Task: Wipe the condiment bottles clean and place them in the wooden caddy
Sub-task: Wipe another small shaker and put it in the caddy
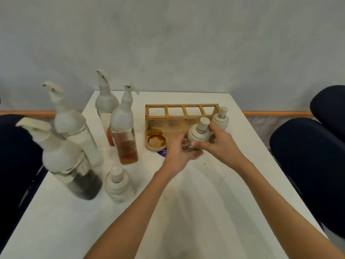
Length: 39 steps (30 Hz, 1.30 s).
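Note:
A small jar with a white lid and knob is held between both hands just in front of the wooden caddy. My left hand grips its lower body from the left; my right hand curls round it from the right. A second small jar stands at the caddy's right end. A third small jar stands on the table at front left. Several tall bottles with white spouts stand to the left: one with amber liquid, one with dark liquid.
The white table has a round stained slot at the caddy's front left. A purple sticker lies by the caddy. Dark chairs stand at the right and the left.

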Each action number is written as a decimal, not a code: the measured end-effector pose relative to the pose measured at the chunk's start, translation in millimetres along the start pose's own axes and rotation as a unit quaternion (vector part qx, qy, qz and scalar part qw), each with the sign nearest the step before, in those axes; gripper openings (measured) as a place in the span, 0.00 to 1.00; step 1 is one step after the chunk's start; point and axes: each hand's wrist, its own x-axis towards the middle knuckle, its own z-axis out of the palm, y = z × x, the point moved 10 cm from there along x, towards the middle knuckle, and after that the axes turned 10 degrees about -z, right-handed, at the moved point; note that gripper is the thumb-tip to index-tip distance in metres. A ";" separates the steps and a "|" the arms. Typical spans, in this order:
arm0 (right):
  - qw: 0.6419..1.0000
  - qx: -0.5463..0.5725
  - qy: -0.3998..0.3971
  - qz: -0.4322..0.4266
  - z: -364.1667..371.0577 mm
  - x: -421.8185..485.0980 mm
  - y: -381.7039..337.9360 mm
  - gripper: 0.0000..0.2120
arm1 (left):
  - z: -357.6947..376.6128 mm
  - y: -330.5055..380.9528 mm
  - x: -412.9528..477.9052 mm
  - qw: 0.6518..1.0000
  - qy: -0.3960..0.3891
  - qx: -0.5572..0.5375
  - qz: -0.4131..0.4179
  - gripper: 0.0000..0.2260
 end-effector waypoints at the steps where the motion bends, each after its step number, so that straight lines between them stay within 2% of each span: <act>1: 1.000 0.002 0.006 0.002 -0.4 7.3 10.6 0.26 | 1.6 1.3 11.6 1.000 0.009 -0.006 -0.003 0.28; 3: 1.000 0.009 0.019 0.017 -0.4 18.4 32.1 0.28 | 3.9 0.9 35.0 0.999 0.029 -0.007 -0.011 0.30; 5: 0.999 0.025 0.024 0.033 1.0 26.8 49.4 0.26 | 7.6 -1.0 56.0 0.999 0.035 -0.003 -0.018 0.31; 10: 0.997 0.051 0.009 0.057 6.7 38.8 73.6 0.26 | 22.0 -4.9 87.3 0.999 0.002 -0.019 -0.039 0.32; 18: 0.997 0.029 -0.020 0.065 15.2 42.7 96.2 0.29 | 36.3 -26.9 103.5 0.998 -0.011 0.008 -0.067 0.35; 32: 0.996 0.014 -0.015 0.083 23.0 48.6 116.3 0.31 | 40.7 -36.4 110.4 0.996 0.010 0.029 -0.084 0.33; 37: 0.997 0.025 -0.024 0.074 19.9 41.0 108.1 0.32 | 38.4 -34.2 103.5 0.993 0.023 0.059 -0.101 0.43; 39: 0.996 0.025 -0.030 0.076 16.2 33.5 103.5 0.31 | 33.1 -30.3 95.1 0.991 0.036 0.077 -0.102 0.44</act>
